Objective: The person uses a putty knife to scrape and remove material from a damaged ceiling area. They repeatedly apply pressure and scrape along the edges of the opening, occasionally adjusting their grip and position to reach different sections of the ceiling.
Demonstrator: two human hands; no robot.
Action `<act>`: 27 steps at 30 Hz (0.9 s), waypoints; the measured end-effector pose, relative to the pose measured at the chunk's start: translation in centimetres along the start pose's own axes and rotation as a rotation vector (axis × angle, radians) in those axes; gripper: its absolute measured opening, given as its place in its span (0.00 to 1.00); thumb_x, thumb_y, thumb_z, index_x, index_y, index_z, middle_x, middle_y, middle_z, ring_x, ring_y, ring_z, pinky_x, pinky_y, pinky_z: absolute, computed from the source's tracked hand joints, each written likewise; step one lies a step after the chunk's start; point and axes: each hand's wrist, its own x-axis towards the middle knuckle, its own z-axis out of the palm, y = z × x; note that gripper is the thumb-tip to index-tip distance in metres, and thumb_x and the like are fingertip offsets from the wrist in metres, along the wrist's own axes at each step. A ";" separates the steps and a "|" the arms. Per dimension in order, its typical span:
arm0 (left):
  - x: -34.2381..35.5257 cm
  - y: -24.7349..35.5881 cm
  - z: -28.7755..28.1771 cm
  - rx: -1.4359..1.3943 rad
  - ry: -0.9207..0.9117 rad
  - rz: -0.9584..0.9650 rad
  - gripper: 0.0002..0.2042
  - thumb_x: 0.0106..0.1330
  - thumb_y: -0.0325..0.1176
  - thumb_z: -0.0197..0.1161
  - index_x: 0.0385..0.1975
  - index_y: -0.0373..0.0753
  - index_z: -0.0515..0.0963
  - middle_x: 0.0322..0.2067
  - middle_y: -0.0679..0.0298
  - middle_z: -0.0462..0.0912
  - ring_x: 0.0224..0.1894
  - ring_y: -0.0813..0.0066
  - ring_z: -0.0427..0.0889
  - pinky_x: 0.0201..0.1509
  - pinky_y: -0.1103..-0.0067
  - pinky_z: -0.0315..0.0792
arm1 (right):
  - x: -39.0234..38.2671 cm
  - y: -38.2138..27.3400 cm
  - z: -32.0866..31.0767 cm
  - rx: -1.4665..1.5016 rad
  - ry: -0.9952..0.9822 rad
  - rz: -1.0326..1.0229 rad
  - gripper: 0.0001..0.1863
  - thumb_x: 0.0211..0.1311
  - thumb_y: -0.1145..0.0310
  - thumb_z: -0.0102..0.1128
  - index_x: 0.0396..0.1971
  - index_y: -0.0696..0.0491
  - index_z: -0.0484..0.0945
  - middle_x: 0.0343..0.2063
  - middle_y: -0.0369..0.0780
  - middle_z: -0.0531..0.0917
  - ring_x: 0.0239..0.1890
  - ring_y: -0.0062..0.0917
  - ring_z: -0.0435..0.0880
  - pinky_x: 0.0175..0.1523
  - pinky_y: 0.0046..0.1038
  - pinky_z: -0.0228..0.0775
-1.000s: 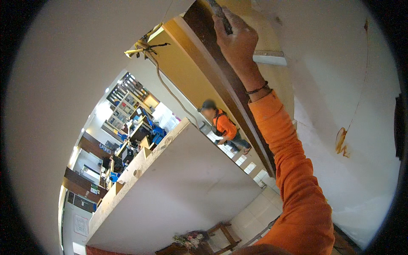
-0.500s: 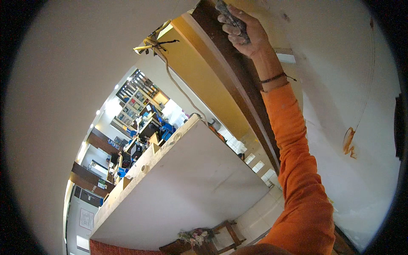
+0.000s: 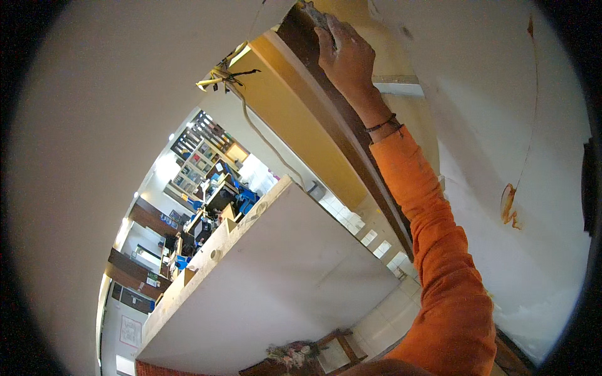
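My right hand point(image 3: 347, 57) is raised overhead at the end of an orange sleeve point(image 3: 433, 225), with a dark band on the wrist. It is closed around a small grey tool point(image 3: 311, 12) and presses it against a dark brown wooden beam point(image 3: 351, 131) near the ceiling. The tool is mostly hidden by my fingers. My left hand is out of sight.
A white ceiling point(image 3: 94, 125) fills the left, and a white wall point(image 3: 501, 125) with a rust-coloured stain point(image 3: 509, 203) the right. Loose wires point(image 3: 222, 74) hang by a yellow panel point(image 3: 295, 125). A white partition top point(image 3: 282, 276) and a furnished room point(image 3: 207, 188) lie beyond.
My right hand has slid a little up and left along the beam with the tool. The view has shifted, and a person in orange seen in the distance is now out of sight.
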 end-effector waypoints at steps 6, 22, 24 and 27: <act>-2.3 0.3 -0.6 -0.055 -0.072 -0.034 0.14 0.78 0.36 0.49 0.39 0.36 0.81 0.30 0.59 0.87 0.36 0.61 0.88 0.39 0.69 0.82 | 1.2 1.8 -0.6 1.358 -0.576 0.879 0.18 0.67 0.63 0.63 0.53 0.54 0.78 0.33 0.40 0.83 0.22 0.22 0.78 0.22 0.19 0.68; -4.9 -0.9 -1.1 -0.217 -0.204 -0.115 0.09 0.63 0.23 0.58 0.37 0.27 0.83 0.31 0.53 0.87 0.32 0.57 0.86 0.39 0.66 0.83 | -0.8 -1.2 0.9 0.293 0.042 0.106 0.16 0.61 0.63 0.71 0.40 0.60 0.83 0.27 0.41 0.86 0.27 0.22 0.87 0.30 0.27 0.78; -5.6 -1.0 -1.2 -0.223 -0.206 -0.099 0.08 0.63 0.23 0.58 0.36 0.27 0.83 0.31 0.53 0.86 0.32 0.58 0.86 0.39 0.66 0.83 | -0.6 -1.0 1.0 0.120 0.093 -0.046 0.18 0.63 0.61 0.69 0.41 0.62 0.83 0.26 0.40 0.86 0.26 0.22 0.86 0.33 0.28 0.79; -5.8 -0.3 -0.8 -0.235 -0.232 -0.152 0.08 0.64 0.23 0.58 0.36 0.26 0.82 0.31 0.52 0.86 0.32 0.58 0.86 0.39 0.66 0.83 | -0.1 -0.4 0.9 0.200 -0.023 -0.035 0.20 0.66 0.58 0.66 0.44 0.62 0.83 0.26 0.40 0.86 0.24 0.22 0.84 0.33 0.29 0.78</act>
